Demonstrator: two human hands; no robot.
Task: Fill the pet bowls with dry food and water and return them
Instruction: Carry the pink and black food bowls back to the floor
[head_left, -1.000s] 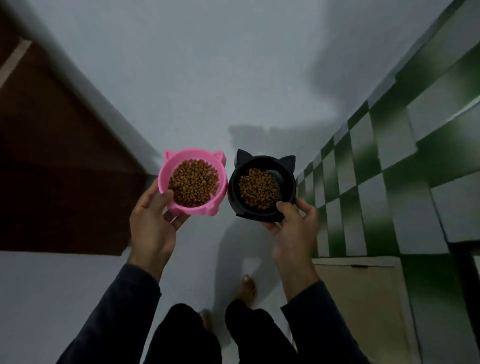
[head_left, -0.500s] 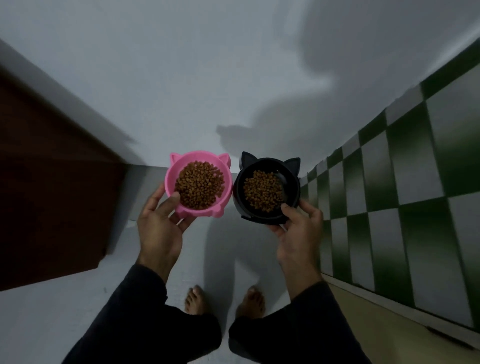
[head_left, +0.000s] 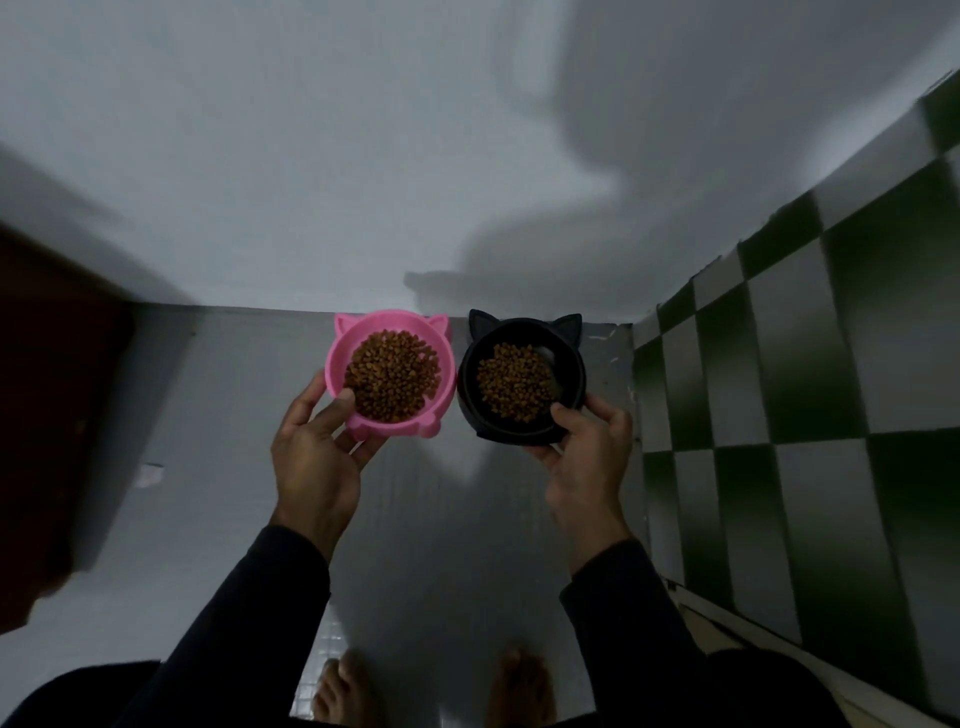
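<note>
While ears point fwd, hands grip 2 kibble-filled bowls: L pink bowl, R black bowl.

Both arms out front, dark sleeves. Left hand grips pink bowl, right hand grips black bowl, thumbs over rims.

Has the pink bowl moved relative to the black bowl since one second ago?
No. The pink bowl sits immediately left of the black bowl, as before; both advanced together toward the wall.
</note>
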